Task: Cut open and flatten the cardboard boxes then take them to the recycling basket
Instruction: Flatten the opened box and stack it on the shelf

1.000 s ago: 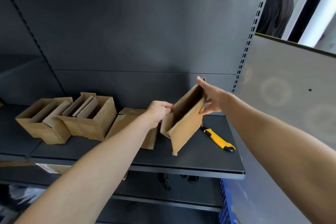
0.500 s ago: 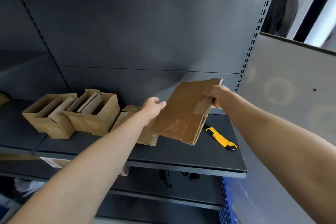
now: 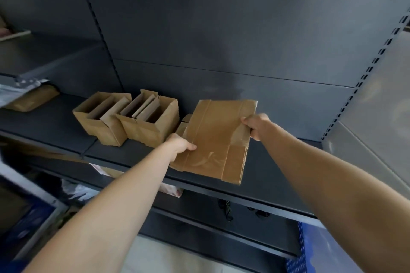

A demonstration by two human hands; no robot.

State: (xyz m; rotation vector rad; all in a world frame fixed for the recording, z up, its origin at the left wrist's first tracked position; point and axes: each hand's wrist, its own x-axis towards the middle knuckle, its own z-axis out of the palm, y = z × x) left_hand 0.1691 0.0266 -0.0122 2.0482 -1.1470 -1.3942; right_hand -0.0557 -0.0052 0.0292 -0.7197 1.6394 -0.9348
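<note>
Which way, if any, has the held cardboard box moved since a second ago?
Yes. The cardboard box has collapsed flat and swung leftward, toward the open boxes standing on the shelf.

Both arms stretched forward. Left grip [image 3: 180, 144] pinches flattened box [image 3: 216, 137], thumb on top; right grip [image 3: 255, 125] curled round its opposite edge.

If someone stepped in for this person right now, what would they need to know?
Left hand: grips the flattened box at its left edge.
Right hand: grips its right edge, holding it above the shelf.
Done: this one box is flat.
Left: an open box and a second open box stand on the shelf, not yet flattened. Another cardboard piece lies behind the held one. Everything has yet to go to the recycling basket.
</note>
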